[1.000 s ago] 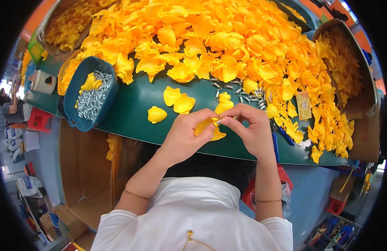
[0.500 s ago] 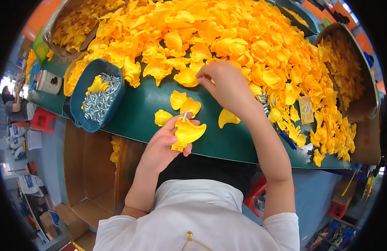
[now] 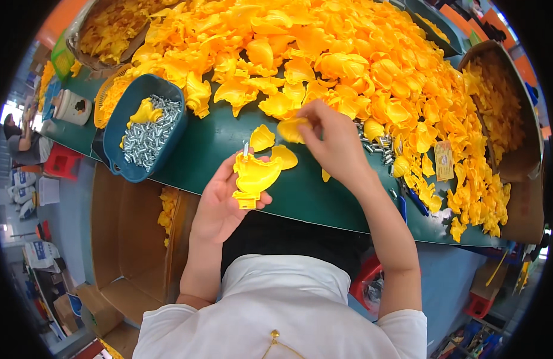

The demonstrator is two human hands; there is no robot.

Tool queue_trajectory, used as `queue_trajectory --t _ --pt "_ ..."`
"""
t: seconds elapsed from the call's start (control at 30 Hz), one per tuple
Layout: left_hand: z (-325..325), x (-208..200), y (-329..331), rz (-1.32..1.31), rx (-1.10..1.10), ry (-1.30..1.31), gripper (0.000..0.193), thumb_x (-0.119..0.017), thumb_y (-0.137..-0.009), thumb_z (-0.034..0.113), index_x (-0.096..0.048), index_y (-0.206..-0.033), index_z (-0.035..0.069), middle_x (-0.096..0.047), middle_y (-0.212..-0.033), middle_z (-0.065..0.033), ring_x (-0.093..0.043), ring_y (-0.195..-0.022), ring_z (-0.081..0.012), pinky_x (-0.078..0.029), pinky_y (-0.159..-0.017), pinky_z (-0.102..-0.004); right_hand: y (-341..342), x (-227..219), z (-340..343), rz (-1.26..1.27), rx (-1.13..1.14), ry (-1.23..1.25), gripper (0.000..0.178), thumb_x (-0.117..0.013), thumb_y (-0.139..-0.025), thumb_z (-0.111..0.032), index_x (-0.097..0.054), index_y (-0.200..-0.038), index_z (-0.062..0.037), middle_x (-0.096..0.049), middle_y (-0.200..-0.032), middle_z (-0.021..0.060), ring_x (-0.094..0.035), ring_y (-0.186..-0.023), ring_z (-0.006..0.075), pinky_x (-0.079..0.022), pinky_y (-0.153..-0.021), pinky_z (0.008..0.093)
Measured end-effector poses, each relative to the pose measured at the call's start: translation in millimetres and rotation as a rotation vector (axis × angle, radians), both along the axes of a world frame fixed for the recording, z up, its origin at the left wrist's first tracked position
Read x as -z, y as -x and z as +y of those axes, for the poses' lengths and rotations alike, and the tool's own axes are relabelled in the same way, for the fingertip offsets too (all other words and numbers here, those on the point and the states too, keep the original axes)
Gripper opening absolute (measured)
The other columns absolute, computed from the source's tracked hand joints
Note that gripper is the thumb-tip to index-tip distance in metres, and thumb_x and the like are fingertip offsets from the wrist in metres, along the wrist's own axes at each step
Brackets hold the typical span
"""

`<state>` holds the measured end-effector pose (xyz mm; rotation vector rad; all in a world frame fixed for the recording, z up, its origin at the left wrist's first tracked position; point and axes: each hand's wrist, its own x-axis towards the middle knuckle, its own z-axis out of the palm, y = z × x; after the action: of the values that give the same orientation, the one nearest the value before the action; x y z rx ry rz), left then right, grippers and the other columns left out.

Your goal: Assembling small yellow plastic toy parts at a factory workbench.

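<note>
My left hand [image 3: 215, 202] is closed around the edge of a yellow plastic shell [image 3: 257, 176], hollow side up, with a small rectangular tab at its lower end. At the shell's top a short metal pin [image 3: 246, 149] sticks up near my fingertips. To the right and farther away, my right hand [image 3: 336, 137] pinches a smaller curved yellow piece [image 3: 290, 130], slightly blurred, over the green table [image 3: 324, 200]. Between the hands lie a loose yellow petal-shaped piece [image 3: 262, 137] and a rounded yellow piece [image 3: 286, 157], partly covered by the held shell.
A big heap of yellow parts [image 3: 348, 66] fills the table's far side. At left stands a blue basin [image 3: 176, 128] of metal pins; more pins [image 3: 381, 146] lie right of my right hand, near blue-handled pliers [image 3: 416, 200]. Cardboard boxes [image 3: 525, 197] flank the heap.
My right hand has drawn back slightly from the heap's edge and now carries a small yellow piece. My left hand has shifted left and turned the shell more upright.
</note>
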<state>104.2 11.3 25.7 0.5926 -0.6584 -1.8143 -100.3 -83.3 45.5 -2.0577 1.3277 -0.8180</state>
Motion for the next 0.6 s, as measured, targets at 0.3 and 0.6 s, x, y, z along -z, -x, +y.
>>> queue_trajectory --t 0.3,0.6 --pt "-4 -1 37 -0.112 0.045 -0.073 0.090 -0.078 -0.068 0.041 -0.031 -0.133 -0.001 -0.052 -0.121 -0.0143 -0.061 -0.095 -0.0257 -0.052 -0.083 -0.0332 30 -15 51 -0.643 0.068 -0.359 0.028 -0.054 -0.085 0.001 -0.048 -0.112 -0.0049 -0.057 -0.093 0.0019 -0.058 -0.077 0.0106 -0.047 -0.067 0.0216" --pt "-1 1 54 -0.009 0.078 -0.099 0.084 -0.080 -0.068 0.024 -0.033 -0.133 0.002 -0.047 -0.126 -0.0108 -0.053 -0.113 -0.0235 -0.046 -0.094 -0.0361 7 1 73 -0.752 0.255 -0.018 0.013 -0.062 -0.073 0.009 -0.057 -0.082 0.0012 -0.068 -0.089 0.0118 -0.064 -0.089 0.0200 -0.048 -0.082 0.0295"
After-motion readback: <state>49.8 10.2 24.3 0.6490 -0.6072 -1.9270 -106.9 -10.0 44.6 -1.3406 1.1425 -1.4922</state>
